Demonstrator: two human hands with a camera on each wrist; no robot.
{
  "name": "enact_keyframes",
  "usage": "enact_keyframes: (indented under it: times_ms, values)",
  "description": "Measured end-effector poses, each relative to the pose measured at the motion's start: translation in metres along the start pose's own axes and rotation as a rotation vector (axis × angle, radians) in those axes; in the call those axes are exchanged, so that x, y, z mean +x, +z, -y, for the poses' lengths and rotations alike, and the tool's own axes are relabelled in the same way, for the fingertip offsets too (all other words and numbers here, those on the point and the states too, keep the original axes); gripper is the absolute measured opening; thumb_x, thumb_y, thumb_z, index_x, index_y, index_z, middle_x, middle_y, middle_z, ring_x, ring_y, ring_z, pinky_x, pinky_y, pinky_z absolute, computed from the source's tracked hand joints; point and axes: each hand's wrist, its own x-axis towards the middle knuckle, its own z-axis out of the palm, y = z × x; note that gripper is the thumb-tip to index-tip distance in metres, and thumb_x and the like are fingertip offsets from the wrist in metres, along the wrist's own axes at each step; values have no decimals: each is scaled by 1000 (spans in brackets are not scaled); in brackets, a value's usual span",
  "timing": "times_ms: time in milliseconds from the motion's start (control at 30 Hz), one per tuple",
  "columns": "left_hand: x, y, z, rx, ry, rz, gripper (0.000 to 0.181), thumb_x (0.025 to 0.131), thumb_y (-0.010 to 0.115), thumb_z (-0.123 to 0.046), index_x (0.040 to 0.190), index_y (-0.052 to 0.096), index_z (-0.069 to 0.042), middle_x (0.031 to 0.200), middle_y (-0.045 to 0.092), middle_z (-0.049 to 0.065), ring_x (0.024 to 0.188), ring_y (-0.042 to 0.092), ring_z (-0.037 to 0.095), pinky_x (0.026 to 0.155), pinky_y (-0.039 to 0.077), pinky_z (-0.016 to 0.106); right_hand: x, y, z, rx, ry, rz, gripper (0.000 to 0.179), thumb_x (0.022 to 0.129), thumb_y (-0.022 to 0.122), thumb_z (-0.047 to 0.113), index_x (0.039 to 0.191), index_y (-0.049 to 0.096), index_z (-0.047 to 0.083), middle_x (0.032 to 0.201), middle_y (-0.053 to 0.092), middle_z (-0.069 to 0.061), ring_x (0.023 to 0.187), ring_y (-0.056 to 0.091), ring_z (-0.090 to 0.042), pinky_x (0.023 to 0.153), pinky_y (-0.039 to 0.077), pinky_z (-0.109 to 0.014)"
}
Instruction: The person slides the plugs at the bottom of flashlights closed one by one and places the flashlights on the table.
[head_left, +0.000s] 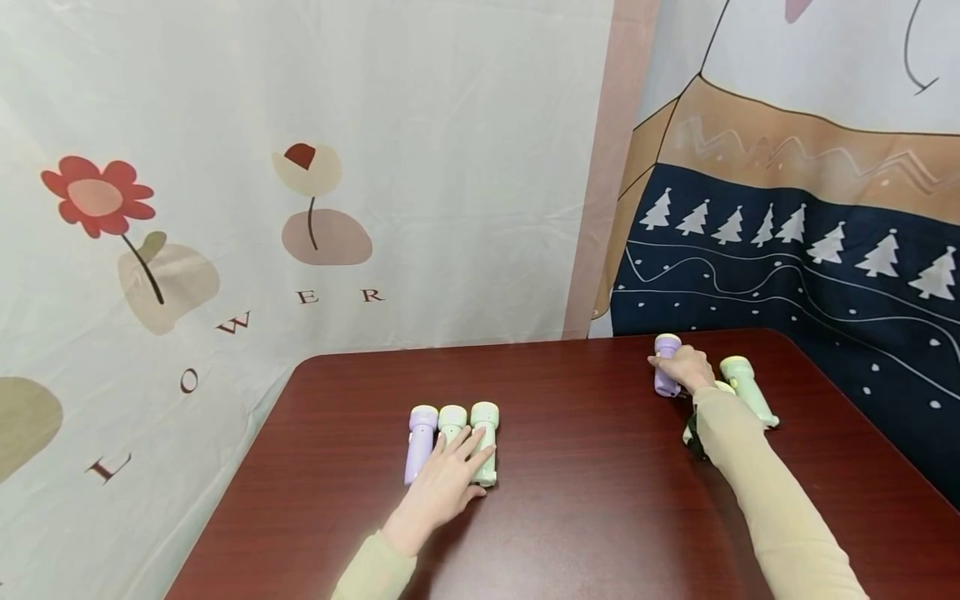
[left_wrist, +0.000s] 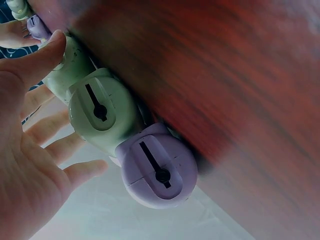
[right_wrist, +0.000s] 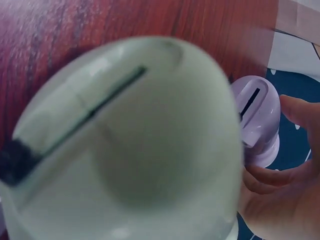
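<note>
Three small flashlights lie side by side left of the table's middle: a purple one [head_left: 420, 447], a green one [head_left: 452, 417] and another green one [head_left: 486, 415]. My left hand [head_left: 441, 486] lies over the two green ones with fingers spread and extended. In the left wrist view, the purple flashlight's slotted tail end [left_wrist: 160, 167] is beyond the fingertips. At the far right, my right hand [head_left: 690, 367] pinches a second purple flashlight [head_left: 665, 381] between thumb and fingers. Under that wrist lies a green flashlight [head_left: 724, 387], mostly hidden; its tail end [right_wrist: 165, 140] looms large in the right wrist view.
One more green flashlight [head_left: 750, 392] lies slantwise right of my right forearm, near the table's right side. The dark red wooden table [head_left: 570, 467] meets a pale printed curtain [head_left: 465, 208] behind it and a navy tree-patterned cloth [head_left: 750, 275] at right.
</note>
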Motion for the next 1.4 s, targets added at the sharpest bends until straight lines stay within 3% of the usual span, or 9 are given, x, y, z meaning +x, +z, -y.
enact_keyframes:
  times_ms: [567, 1167, 1400]
  values:
    - [1, -1, -1, -11, 1, -9, 58, 72, 78, -34, 124, 61, -15, 135, 57, 11, 122, 56, 33, 96, 46, 57, 1, 4, 0, 30, -9, -51, 54, 87, 57, 34, 104, 57, -17, 100, 59, -35, 83, 59, -39, 68, 50, -44]
    - [0, 0, -1, -13, 2, -27, 57, 72, 78, -34, 122, 62, -15, 134, 58, 10, 121, 57, 32, 95, 46, 56, -4, 3, -2, 42, -24, -62, 49, 88, 56, 34, 103, 57, -13, 94, 60, -29, 73, 60, -32, 56, 48, -33]
    - [0, 0, -1, 2, 6, -36, 57, 71, 78, -36, 121, 62, -15, 133, 58, 10, 120, 57, 31, 95, 47, 55, -10, 7, 2, 37, -55, -110, 51, 87, 58, 36, 103, 56, -13, 95, 60, -31, 73, 60, -34, 55, 48, -36]
